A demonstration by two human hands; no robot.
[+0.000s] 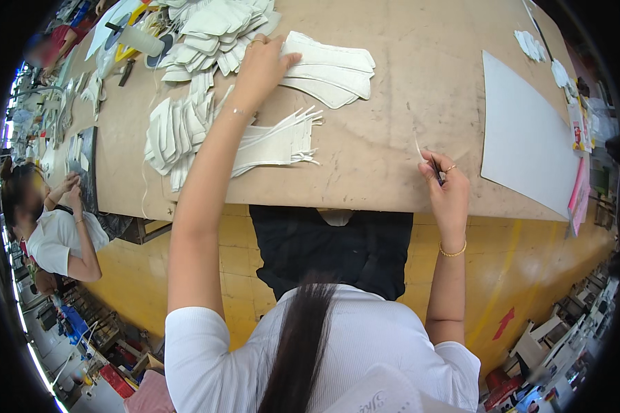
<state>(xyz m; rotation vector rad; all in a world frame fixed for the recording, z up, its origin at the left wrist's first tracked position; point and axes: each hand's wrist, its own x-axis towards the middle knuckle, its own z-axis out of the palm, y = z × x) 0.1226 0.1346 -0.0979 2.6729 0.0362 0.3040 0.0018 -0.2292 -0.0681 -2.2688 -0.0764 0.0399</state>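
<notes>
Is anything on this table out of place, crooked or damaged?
Nothing looks damaged or spilled. The left hand rests on a fanned stack of white cut pieces; the right hand holds a thin dark tool. The piles near the left hand lie loose, not squared.

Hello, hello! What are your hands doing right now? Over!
Left hand flat on a stack of white cut pieces. Right hand pinching a thin dark tool at the table edge. Nothing blocking.

We see bare tabletop [393, 131] open across the middle of the frame. Heaps of white cut pieces [207, 34] crowd the upper left, a stack of strips [275, 141] lies left of centre, and a large white sheet [523, 138] blocks the right.
</notes>
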